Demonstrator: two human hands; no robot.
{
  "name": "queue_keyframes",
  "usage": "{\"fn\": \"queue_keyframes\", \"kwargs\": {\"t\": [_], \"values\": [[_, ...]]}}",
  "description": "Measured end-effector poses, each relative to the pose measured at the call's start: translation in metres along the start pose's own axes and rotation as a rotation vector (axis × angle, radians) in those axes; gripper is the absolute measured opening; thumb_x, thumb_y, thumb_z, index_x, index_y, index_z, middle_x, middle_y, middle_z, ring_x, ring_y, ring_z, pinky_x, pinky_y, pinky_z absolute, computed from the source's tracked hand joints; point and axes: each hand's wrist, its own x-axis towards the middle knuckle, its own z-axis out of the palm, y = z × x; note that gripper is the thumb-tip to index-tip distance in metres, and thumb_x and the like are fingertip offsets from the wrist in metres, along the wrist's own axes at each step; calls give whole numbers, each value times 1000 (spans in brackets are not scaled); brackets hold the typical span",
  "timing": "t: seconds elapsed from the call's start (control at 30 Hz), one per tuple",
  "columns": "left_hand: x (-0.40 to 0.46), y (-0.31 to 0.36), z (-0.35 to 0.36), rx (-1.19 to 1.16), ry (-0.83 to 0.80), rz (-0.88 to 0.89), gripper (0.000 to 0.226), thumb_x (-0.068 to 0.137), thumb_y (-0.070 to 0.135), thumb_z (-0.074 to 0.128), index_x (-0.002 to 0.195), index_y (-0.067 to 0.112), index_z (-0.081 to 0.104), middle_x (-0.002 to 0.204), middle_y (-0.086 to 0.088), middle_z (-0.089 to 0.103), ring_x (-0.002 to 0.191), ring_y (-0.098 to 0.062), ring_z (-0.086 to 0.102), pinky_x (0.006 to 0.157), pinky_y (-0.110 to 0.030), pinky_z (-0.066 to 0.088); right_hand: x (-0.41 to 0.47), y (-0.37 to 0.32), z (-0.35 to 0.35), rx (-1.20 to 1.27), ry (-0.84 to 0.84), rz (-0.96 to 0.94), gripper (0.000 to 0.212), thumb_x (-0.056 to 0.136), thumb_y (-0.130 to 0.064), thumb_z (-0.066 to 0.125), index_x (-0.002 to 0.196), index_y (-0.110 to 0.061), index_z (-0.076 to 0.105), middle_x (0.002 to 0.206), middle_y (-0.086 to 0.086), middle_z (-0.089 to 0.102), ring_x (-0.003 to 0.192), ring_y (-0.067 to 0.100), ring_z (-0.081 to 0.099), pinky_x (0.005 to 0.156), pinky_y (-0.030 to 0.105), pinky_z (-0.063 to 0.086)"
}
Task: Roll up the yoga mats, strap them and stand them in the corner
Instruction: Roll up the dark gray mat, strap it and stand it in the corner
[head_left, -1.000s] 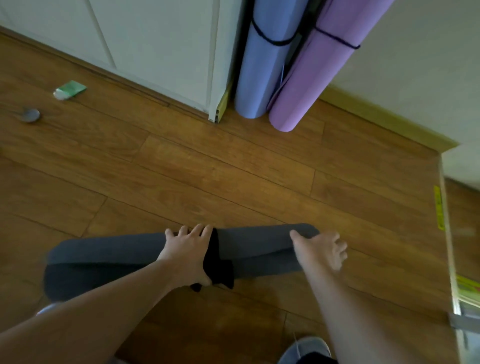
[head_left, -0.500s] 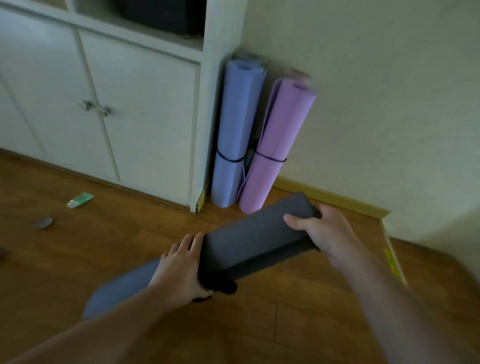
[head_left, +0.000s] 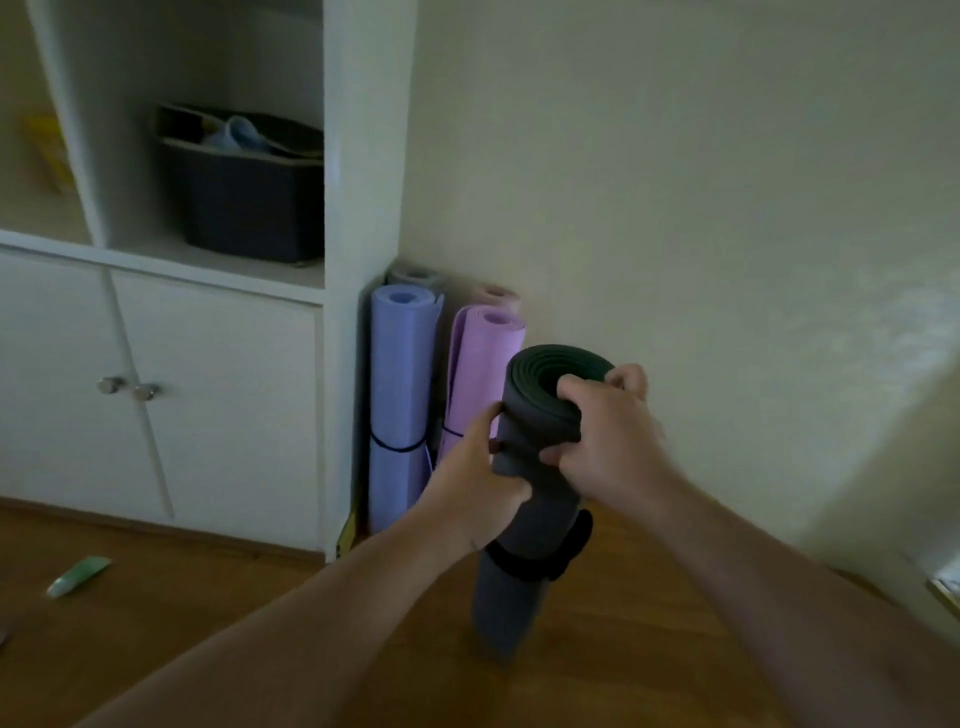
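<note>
Near the corner, above the wooden floor (head_left: 623, 649), the rolled dark grey yoga mat (head_left: 524, 519) is held almost upright, its long axis up and down, its spiral end pointing up. A black strap (head_left: 540, 564) is wrapped around its lower half. The left hand (head_left: 475, 480) is curled around its side, and the right hand (head_left: 608, 441) grips its top edge. Behind it, a blue mat (head_left: 400, 395) and a purple mat (head_left: 480, 374) are stood by the white cabinet (head_left: 218, 405). No writing can be read.
</note>
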Motion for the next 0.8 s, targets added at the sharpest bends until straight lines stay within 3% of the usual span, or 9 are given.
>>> {"fn": "queue_keyframes", "kwargs": {"t": [0.13, 0.2, 0.27, 0.37, 0.43, 0.5, 0.6, 0.7, 0.8], "values": [[65, 20, 25, -88, -67, 52, 76, 85, -10, 65, 138, 39, 38, 111, 13, 58, 108, -19, 66, 90, -38, 60, 52, 49, 8, -15, 23, 51, 46, 86, -23, 83, 123, -25, 55, 95, -14, 19, 133, 30, 41, 102, 51, 52], [108, 14, 41, -106, -82, 81, 74, 82, -11, 65, 134, 37, 42, 116, 7, 62, 113, -24, 65, 88, -39, 60, 91, 77, 20, -9, 50, 85, 49, 84, -24, 84, 124, -26, 55, 111, -10, 23, 131, 34, 44, 105, 51, 51], [157, 6, 55, -116, -87, 86, 79, 81, -8, 67, 141, 38, 40, 125, 7, 61, 119, -21, 62, 96, -42, 59, 139, 105, 34, -11, 80, 95, 51, 80, -27, 87, 120, -28, 55, 127, 0, 26, 128, 35, 44, 106, 51, 52], [226, -3, 70, -105, -89, 123, 91, 76, 3, 68, 152, 41, 34, 129, 8, 61, 120, -18, 60, 100, -46, 56, 213, 140, 53, -26, 84, 101, 49, 78, -28, 89, 111, -28, 53, 131, 6, 31, 111, 28, 38, 103, 44, 52], [267, -9, 75, -99, -97, 128, 90, 78, 0, 68, 154, 36, 35, 124, 7, 63, 114, -14, 62, 91, -32, 57, 256, 158, 67, -51, 90, 103, 50, 77, -30, 89, 109, -29, 51, 132, 7, 35, 106, 26, 36, 95, 39, 52], [303, -12, 74, -102, -86, 133, 89, 78, -4, 68, 154, 29, 36, 117, 8, 64, 105, -8, 62, 77, -19, 55, 295, 167, 79, -45, 109, 66, 50, 77, -29, 89, 112, -26, 53, 127, 7, 35, 112, 30, 38, 90, 35, 49], [342, -17, 78, -124, -59, 85, 100, 68, 2, 67, 157, 30, 31, 116, 7, 65, 105, -10, 65, 86, -34, 60, 347, 172, 100, -23, 114, 35, 48, 80, -28, 86, 120, -21, 61, 113, 6, 37, 129, 32, 34, 95, 34, 50], [368, -23, 86, -124, -65, 20, 115, 54, 11, 64, 160, 34, 27, 128, -1, 66, 113, -17, 65, 94, -43, 59, 380, 179, 132, -122, 61, -11, 40, 81, -31, 80, 118, -20, 68, 112, 7, 56, 121, 35, 50, 92, 36, 44], [388, -39, 97, -104, -49, -1, 118, 55, 14, 64, 162, 38, 21, 140, -2, 56, 121, -21, 61, 93, -42, 59, 399, 188, 157, -73, 132, -42, 35, 83, -24, 75, 117, -17, 70, 123, 9, 55, 120, 35, 52, 94, 39, 48]]}}
